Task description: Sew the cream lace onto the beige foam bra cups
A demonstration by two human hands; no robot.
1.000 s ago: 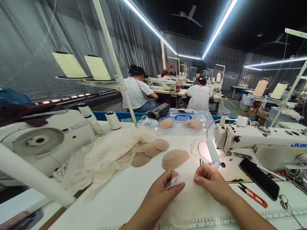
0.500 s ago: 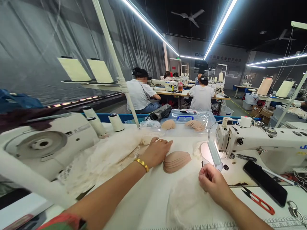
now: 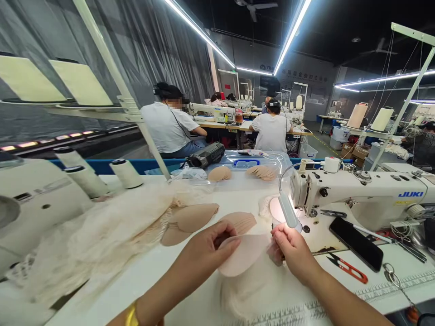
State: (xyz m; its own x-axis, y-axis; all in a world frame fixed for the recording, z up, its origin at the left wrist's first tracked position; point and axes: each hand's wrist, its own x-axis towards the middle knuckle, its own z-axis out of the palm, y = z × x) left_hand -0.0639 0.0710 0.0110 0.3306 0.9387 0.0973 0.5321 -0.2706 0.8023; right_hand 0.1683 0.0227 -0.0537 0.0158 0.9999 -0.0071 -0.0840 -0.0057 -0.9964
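Note:
My left hand (image 3: pixel 212 249) pinches a thin, pale pink rounded pad (image 3: pixel 246 256), shaped like a bra cup, between thumb and fingers above the table. Just right of it, my right hand (image 3: pixel 294 246) is closed on the gathered edge of a sheer pale fabric (image 3: pixel 274 253), whose rest appears to spread over the table below the pad. Behind my left hand lies a fanned stack of beige pads (image 3: pixel 243 222). More beige pads (image 3: pixel 193 218) rest to its left, beside cream lace fabric (image 3: pixel 112 226).
A sewing machine (image 3: pixel 356 190) with a lit lamp (image 3: pixel 287 209) stands at right. Near it lie a black phone (image 3: pixel 356 243), red-handled thread snips (image 3: pixel 350 268) and a ruler (image 3: pixel 384 292). Thread cones (image 3: pixel 126 174) stand left; a plastic box (image 3: pixel 238 158) holds pads on its lid behind.
My left hand has come from beside the pad stack toward my right hand, now carrying a pad. The view has shifted right. My right hand stays pinched near the lamp.

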